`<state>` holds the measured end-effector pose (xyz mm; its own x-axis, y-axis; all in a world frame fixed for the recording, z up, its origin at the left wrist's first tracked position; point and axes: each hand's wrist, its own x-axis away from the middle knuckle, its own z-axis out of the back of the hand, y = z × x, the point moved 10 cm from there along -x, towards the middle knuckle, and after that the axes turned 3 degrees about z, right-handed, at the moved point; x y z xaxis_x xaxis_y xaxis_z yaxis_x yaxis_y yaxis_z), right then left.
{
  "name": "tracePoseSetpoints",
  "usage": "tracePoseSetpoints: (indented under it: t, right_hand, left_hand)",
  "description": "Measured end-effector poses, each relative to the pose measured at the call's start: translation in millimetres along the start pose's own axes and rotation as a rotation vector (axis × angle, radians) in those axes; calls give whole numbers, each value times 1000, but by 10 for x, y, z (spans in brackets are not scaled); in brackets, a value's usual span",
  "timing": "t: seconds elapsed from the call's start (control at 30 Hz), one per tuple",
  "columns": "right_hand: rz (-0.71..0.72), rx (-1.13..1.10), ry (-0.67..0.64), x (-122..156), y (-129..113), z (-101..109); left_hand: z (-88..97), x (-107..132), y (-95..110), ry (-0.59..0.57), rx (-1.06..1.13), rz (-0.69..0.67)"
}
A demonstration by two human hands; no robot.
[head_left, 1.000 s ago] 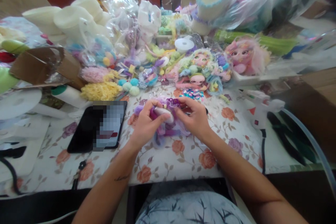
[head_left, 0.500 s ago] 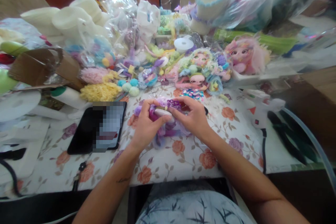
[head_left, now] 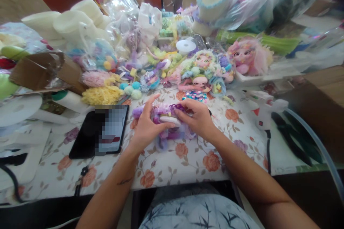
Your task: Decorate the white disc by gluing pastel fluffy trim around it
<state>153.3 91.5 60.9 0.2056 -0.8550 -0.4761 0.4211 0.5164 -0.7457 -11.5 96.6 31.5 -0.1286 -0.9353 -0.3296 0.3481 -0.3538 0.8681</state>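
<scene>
In front of me, low over the flowered cloth, is a fluffy purple craft piece (head_left: 175,134) with a smooth white oval part (head_left: 170,120) facing up. My right hand (head_left: 198,120) grips its right side, thumb and fingers pinched at the dark purple trim along the top. On the other side, my left hand (head_left: 146,123) is spread wide: the index finger points up and away, and the thumb touches the white oval's edge. Its remaining fingers are mostly hidden. Purple fluff (head_left: 137,112) shows behind the left hand. Blue and pink sequins (head_left: 196,96) lie just beyond.
A phone (head_left: 99,131) lies left of my hands, near a thread spool (head_left: 66,99). A glue gun (head_left: 264,109) and dark-handled pliers (head_left: 292,141) sit at the right. Pompoms (head_left: 133,90), doll heads (head_left: 200,81), a cardboard box (head_left: 40,71) and plastic bags crowd the back.
My left index finger has lifted off the purple piece and straightened upward, widening the gap to the thumb. The right hand keeps its pinch. More of the white oval shows.
</scene>
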Motion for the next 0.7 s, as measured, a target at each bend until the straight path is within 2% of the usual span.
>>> tracePoseSetpoints:
  t: [0.13, 0.23, 0.3, 0.37, 0.47, 0.57, 0.7]
  right_hand:
    - [70, -4, -76, -9, -46, 10]
    - [90, -11, -169, -10, -26, -29]
    - [55, -30, -196, -10, 41, -40]
    - [1, -56, -194, -6, 125, -38]
    - [-50, -72, -161, 12, 206, -23]
    - [-38, -96, -139, 34, 199, -22]
    - [-22, -130, -110, 55, 177, -22]
  left_hand:
    - [-46, 8, 46, -40, -126, -48]
    - [-134, 59, 109, -61, -75, -124]
    - [-180, 92, 94, -44, -17, -128]
    - [-164, 121, 87, 29, -9, -141]
    - [-107, 171, 211, 131, -126, -254]
    - [-120, 207, 365, 139, -322, -359]
    - [-128, 217, 421, 124, -344, -385]
